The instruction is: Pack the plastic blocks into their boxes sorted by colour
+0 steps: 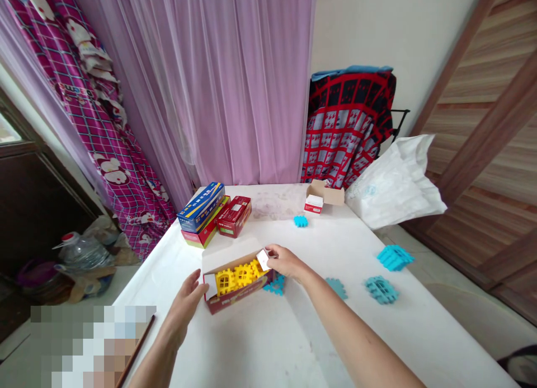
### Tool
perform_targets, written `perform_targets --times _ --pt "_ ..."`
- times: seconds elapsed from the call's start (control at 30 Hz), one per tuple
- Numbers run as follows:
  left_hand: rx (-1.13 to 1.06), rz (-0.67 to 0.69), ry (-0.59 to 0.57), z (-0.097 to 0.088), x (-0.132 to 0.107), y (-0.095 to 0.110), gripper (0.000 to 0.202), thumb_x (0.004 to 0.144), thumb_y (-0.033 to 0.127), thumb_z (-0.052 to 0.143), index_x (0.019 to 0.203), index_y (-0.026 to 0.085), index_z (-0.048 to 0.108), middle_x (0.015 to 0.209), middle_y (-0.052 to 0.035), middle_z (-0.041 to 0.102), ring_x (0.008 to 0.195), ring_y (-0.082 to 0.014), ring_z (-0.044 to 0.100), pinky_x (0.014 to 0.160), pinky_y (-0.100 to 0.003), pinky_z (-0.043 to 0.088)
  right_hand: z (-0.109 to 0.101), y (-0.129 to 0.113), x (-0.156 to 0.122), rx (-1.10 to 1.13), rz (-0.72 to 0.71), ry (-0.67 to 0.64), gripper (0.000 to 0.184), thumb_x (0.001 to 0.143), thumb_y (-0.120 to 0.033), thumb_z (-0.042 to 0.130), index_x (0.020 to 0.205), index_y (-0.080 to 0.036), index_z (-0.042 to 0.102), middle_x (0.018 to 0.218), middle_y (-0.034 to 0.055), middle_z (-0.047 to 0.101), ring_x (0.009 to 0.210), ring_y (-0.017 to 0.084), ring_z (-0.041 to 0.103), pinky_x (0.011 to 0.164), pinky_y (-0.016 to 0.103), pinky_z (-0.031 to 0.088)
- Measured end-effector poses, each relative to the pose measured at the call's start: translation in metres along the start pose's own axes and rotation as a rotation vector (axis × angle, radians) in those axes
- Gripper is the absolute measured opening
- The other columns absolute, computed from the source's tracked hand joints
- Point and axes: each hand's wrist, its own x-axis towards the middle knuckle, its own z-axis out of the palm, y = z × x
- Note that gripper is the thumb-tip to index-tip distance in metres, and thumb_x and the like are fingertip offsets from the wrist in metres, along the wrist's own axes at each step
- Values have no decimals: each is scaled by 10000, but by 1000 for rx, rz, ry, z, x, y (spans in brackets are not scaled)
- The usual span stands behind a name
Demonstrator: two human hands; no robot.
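A dark red cardboard box (235,300) lies open on the white table, holding several yellow plastic building blocks (235,277) with notched edges and window shapes. My left hand (187,299) is at the box's left end, fingers stretched and thumb close to the white left flap (210,285); whether it touches is hard to tell. At the other end, my right hand (285,261) pinches the small white right flap (263,259) between thumb and fingers. Blue notched blocks (276,285) lie just right of the box, partly behind it and under my right wrist.
A blue box (202,206) rests on a red and green box (197,238), beside another red box (235,216). Farther right are an open small carton (314,204), a white bag (396,183) and blue blocks (395,257), (381,290) near the table's right edge.
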Motion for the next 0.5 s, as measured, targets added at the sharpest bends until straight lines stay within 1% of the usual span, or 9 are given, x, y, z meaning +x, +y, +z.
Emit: perform_targets --times 0.13,0.27,0.33,0.4,0.43,0.5 --pt "-13 -2 14 -1 -3 -1 639 838 419 539 1410 181 380 1545 -139 377 1427 -266 356 1097 -378 402 -3 -2 -5 -3 -5 -25 606 650 -225 670 1253 -202 609 1193 81 669 1047 223 643 906 327 499" --pt "-34 0 19 -10 -8 -4 752 797 510 607 1429 193 351 1534 -161 388 1411 -284 381 1083 -400 417 -16 -10 -12 1 -2 -55 648 704 -272 676 1332 -171 548 1303 128 611 1135 211 617 945 307 484" --pt "-44 5 25 -17 -6 -1 810 761 556 634 1429 195 351 1533 -166 387 1404 -293 391 1080 -410 418 -25 -17 -10 -7 3 -55 606 744 -263 647 1333 -162 547 1322 138 600 1163 201 604 971 305 466" --pt "-49 6 30 -26 1 6 829 740 587 639 1415 187 373 1526 -171 398 1392 -295 410 1079 -411 416 -33 -26 -2 -30 -2 -44 525 776 -261 622 1290 -163 582 1304 131 614 1184 198 589 985 308 452" --pt "-48 5 25 -29 7 11 811 734 597 639 1395 190 406 1510 -165 424 1378 -291 429 1075 -402 419 -36 -31 5 -45 -8 -40 480 787 -268 615 1257 -170 606 1288 122 626 1187 200 584 977 308 455" --pt "-34 -2 -3 -35 21 23 723 711 603 656 1300 206 522 1436 -145 524 1322 -284 497 1044 -377 443 -38 -40 22 -73 -9 -37 392 798 -284 612 1175 -185 649 1236 102 656 1161 209 591 930 313 474"
